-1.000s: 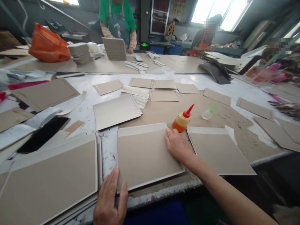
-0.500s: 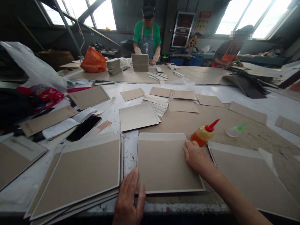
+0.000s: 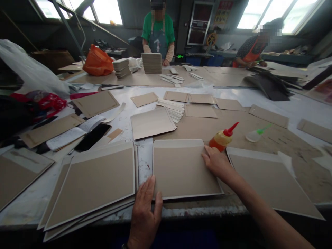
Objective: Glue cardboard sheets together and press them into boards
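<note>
A brown cardboard panel with a pale border [image 3: 181,169] lies flat at the near table edge. My left hand [image 3: 145,211] rests flat on its near left corner, fingers stretched out and together. My right hand [image 3: 216,162] presses on the panel's right edge, fingers curled down onto the board. Just beyond my right hand stands an orange glue bottle with a red nozzle [image 3: 223,138]. A stack of similar panels [image 3: 90,186] lies to the left. Another panel [image 3: 269,180] lies to the right.
A small clear bottle with a green tip [image 3: 255,135] lies on the brown sheet. Smaller boards and white strips [image 3: 171,109] are spread mid-table. A black phone [image 3: 92,136] lies left. A person in green [image 3: 158,31] stands by board stacks [image 3: 151,62]; another person [image 3: 252,48] works at the far right.
The view has tilted up and shifted slightly, so the panel sits higher in frame. Both hands stay on the same panel, with the left hand slid a little along its near corner.
</note>
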`<action>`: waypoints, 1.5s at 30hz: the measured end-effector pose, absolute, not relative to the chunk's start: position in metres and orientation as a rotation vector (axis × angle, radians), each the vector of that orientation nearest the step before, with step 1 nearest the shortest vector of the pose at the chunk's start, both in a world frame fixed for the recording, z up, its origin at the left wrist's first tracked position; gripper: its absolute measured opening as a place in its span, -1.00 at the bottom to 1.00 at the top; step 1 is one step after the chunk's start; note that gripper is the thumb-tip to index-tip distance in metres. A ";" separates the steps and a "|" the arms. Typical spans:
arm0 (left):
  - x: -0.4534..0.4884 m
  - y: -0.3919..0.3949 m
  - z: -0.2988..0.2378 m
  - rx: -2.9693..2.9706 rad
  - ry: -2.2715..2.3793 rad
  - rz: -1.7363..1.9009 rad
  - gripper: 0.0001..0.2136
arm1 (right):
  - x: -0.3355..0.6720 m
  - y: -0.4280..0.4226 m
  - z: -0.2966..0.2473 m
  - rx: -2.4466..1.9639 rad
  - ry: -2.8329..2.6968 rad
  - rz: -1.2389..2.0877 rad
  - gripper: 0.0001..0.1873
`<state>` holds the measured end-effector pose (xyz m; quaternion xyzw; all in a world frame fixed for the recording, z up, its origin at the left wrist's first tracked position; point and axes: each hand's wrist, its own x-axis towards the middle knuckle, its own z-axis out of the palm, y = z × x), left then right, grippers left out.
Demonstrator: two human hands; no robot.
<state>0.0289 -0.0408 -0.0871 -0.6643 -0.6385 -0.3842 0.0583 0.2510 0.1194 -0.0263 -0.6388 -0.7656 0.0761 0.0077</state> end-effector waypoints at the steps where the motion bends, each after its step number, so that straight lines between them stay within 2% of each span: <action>1: 0.029 -0.041 -0.087 -2.024 -1.933 -1.173 -0.59 | 0.250 0.118 -0.025 -2.012 -2.387 0.239 -0.68; 23: 0.021 -0.039 -0.087 -2.107 -1.815 -1.151 -0.57 | 0.250 0.094 -0.014 -2.016 -2.330 0.058 -0.68; 25: 0.021 -0.039 -0.090 -2.110 -1.803 -1.160 -0.56 | 0.260 0.084 -0.018 -1.936 -2.278 0.126 -0.66; 29: 0.020 -0.040 -0.094 -2.130 -1.833 -1.161 -0.52 | 0.273 0.061 -0.029 -1.777 -2.023 0.521 -0.59; 32: 0.021 -0.040 -0.093 -2.134 -1.834 -1.171 -0.52 | 0.271 0.047 -0.039 -1.730 -1.900 0.675 -0.50; 38: 0.024 -0.038 -0.088 -2.105 -1.848 -1.175 -0.56 | 0.254 0.033 -0.053 -1.792 -1.733 0.758 -0.32; 45: 0.027 -0.041 -0.084 -2.094 -1.953 -1.070 -0.57 | 0.251 0.032 -0.063 -1.826 -1.723 0.630 -0.35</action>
